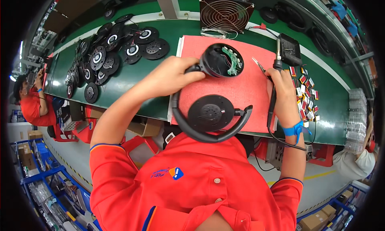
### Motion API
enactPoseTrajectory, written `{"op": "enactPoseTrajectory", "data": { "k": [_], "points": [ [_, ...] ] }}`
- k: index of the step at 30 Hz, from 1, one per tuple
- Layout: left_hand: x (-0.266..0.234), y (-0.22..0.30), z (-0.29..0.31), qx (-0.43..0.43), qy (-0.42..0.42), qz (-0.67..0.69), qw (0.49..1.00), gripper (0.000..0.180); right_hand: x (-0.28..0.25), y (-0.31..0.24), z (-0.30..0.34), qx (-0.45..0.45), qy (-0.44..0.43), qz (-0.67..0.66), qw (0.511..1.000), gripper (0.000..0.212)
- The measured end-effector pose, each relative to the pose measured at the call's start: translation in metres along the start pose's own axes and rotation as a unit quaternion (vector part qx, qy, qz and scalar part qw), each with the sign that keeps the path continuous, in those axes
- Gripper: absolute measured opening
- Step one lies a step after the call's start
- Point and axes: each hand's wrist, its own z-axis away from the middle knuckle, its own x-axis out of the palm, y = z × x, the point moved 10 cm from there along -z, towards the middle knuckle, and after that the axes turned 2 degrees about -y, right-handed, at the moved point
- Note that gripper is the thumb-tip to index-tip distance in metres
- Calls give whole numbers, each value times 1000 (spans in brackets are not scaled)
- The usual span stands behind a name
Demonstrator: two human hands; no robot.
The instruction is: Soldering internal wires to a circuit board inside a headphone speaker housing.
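Observation:
My left hand [180,72] is closed round the arm beside the upper ear cup of black headphones [188,127]. That upper cup is uncovered and shows a green circuit board [231,60] with thin wires. The lower cup, covered by a black disc, hangs close to my body with the headband curving below it. My right hand [282,80] is closed on a soldering iron [277,63], its metal end pointing away from me. Silver tweezers [259,64] stick out from the same hand toward the upper cup. Their rear part is hidden.
A pink mat [250,94] covers part of the green bench [132,84]. Black speaker discs [98,58] lie at left; small batteries [306,96] at right. A fan [226,14] and black holder [289,50] stand beyond. Clear plastic trays [357,121] stack at the right end.

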Motion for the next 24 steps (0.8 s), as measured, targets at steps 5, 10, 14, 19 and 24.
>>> {"op": "enactPoseTrajectory", "data": {
  "k": [5, 10, 14, 19, 24],
  "points": [
    [-26, 27, -12, 81, 125, -215, 965, 29, -29, 9, 24, 27, 71, 26, 997, 26],
    [-11, 46, -38, 187, 111, -186, 958, 25, -26, 9, 27, 61, 75, -17, 995, 25],
    [10, 47, -31, 198, 155, -233, 940, 15, -22, 10, 29, 43, 106, 11, 993, 20],
    [9, 64, 4, 306, 157, -212, 915, 16, -13, 26, 36, 71, 108, 25, 991, 22],
    [-130, -24, 8, 78, 298, -399, 864, 13, -7, 29, 34, 78, 96, 28, 992, 25]
  ]
}}
